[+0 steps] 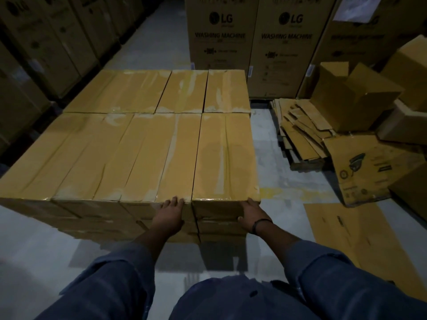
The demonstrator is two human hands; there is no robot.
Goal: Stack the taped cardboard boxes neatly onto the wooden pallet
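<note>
Where the stack (104, 146) meets bare grey floor (272, 158) at its near right corner, the left hand (171, 214) and right hand (251, 215) press flat, fingers extended, against the end face of the glossy, taped top box (225, 158); flattened cardboard (300, 130) lies beyond.

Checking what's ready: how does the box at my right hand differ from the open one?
The taped box is sealed; the open box has flaps up. The taped box lies flush in the stack; the open box sits on flattened cardboard. The right hand presses the taped box, not the open box. Both are brown cardboard.
</note>
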